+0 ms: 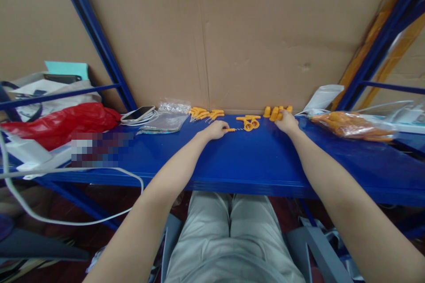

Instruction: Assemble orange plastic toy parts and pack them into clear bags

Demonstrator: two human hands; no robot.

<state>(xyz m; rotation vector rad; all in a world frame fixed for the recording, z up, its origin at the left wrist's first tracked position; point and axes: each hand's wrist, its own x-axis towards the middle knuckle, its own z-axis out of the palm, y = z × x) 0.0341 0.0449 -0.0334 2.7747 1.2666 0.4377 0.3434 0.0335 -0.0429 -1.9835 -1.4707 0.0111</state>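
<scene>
The left hand point(217, 130) is drawn narrow, its fingertips pinching the near end of an orange-handled corkscrew point(231, 130) and covering that part of the handle. The right hand point(287, 122) curls in among a cluster of orange caps point(267, 112) by the back edge of the bench point(252, 161); its fingers are partly hidden, so I cannot tell whether it grips a cap or only touches one. Both forearms are cut off by the frame's lower part.

The corkscrew lies behind the middle of the bench, nearer the back edge than the front. Its long axis runs roughly parallel to the front edge, handle toward the left end, thin metal spiral toward the right. The spiral's tip is hard to make out beside two orange round-ended pieces point(249, 125); contact there is unclear. More orange-handled corkscrews point(199, 113) overlap along the back edge, next to a clear plastic bag point(170, 117).
</scene>
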